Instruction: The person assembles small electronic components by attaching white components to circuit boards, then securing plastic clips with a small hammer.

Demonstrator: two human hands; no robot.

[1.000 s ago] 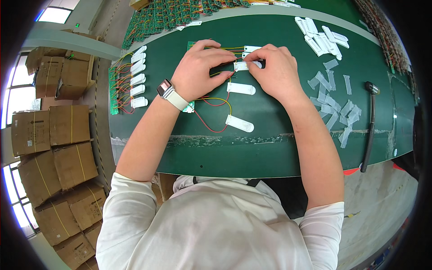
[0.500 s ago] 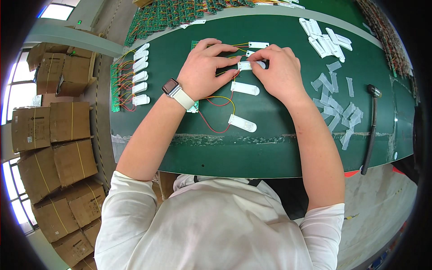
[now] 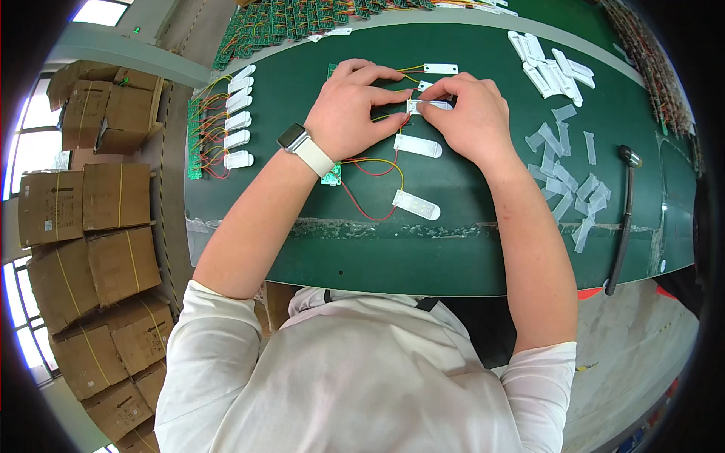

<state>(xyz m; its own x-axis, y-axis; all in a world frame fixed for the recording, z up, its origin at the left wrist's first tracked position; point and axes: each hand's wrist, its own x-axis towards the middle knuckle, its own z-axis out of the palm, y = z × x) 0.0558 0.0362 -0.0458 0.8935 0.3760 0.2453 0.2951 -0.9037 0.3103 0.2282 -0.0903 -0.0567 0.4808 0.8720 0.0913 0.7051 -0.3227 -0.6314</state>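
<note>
Between my hands lies a small white LED strip (image 3: 416, 107) with red and yellow wires at its left end. My left hand (image 3: 356, 104) has its thumb and index finger on either side of that wired end. My right hand (image 3: 473, 117) pinches the strip's right part, thumb on top. Nearer to me lie two wired white strips with rounded ends, an upper one (image 3: 418, 146) and a lower one (image 3: 416, 204). Beyond my fingers are a white strip (image 3: 440, 69) and a partly covered one (image 3: 424, 87). Their green circuit board (image 3: 331, 174) is mostly hidden under my left hand.
A circuit board (image 3: 195, 140) with several wired white pieces stands left. White covers (image 3: 555, 74) are piled at the back right, above scattered clear tape pieces (image 3: 563, 177). A black-handled tool (image 3: 624, 219) lies at the right. Many green boards (image 3: 279, 34) line the far edge.
Both hands stay at the same strip with almost the same grip. The view has shifted slightly, and my right fingers have moved a little along the strip.
</note>
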